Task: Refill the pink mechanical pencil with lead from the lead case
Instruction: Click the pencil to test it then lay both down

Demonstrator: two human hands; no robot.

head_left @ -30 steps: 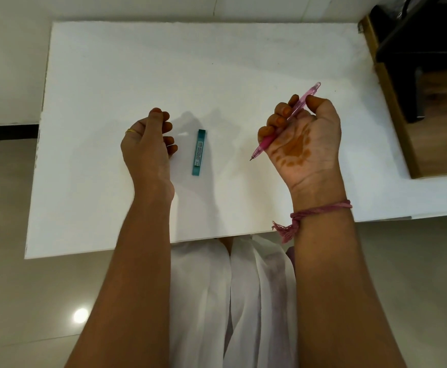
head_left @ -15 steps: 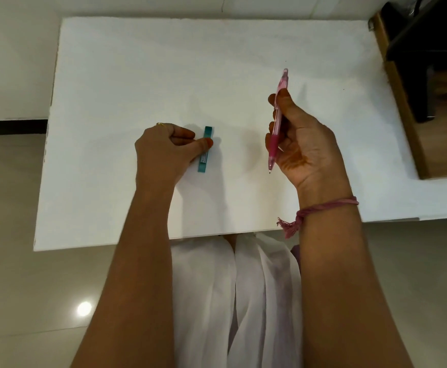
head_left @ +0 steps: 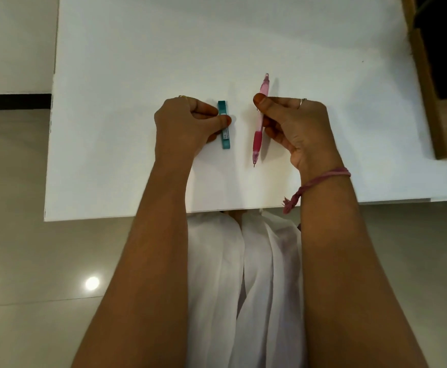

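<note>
Pinching the teal lead case (head_left: 223, 125) between thumb and curled fingers, the left hand (head_left: 184, 126) sits on the white table (head_left: 137, 75), with the thumb laid across the front of the case at about its middle. The case lies lengthwise, pointing away from the person, and appears to rest flat on the tabletop, though whether it is lifted at all is hard to tell from above.

Just to the right of it, and apart from it, the pink mechanical pencil (head_left: 260, 120) runs nearly parallel, its tip toward the person and its cap end away. The right hand (head_left: 296, 128) holds it around the barrel: the thumb presses from the left side and the curled fingers close on it from the right, above the darker pink grip. The pencil's tip sits close to the table surface; contact cannot be judged.

A ring shows on a finger of each hand, and a pink thread bracelet (head_left: 320, 179) circles the right wrist, its frayed end hanging near the table's front edge. White cloth (head_left: 243, 274) covers the person's lap below the table. A wooden piece of furniture (head_left: 426, 88) stands at the table's right side.
</note>
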